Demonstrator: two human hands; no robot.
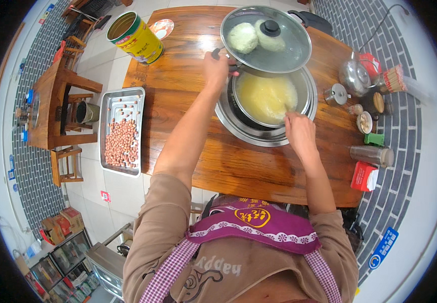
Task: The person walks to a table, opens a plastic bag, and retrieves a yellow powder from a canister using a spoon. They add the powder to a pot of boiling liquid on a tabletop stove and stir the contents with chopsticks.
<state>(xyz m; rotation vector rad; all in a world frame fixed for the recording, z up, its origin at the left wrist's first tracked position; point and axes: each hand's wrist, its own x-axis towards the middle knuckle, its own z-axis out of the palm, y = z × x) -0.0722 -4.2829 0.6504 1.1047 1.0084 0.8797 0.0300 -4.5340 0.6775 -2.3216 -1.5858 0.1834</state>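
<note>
A steel pot holds frothy yellow liquid and sits in a wide steel ring base on the wooden table. My right hand is closed at the pot's near right rim, around what looks like a thin utensil dipping into the liquid; most of it is hidden. My left hand grips a black handle on the far left side; which vessel it belongs to is unclear. Just beyond the pot, a pan with a glass lid overlaps its far rim. Two pale round lumps show through the glass.
A steel tray of reddish peanuts lies at the table's left edge. A tall yellow tin and a small patterned dish stand at far left. Along the right wall are a metal kettle, a lidded cup, jars and a red tissue pack.
</note>
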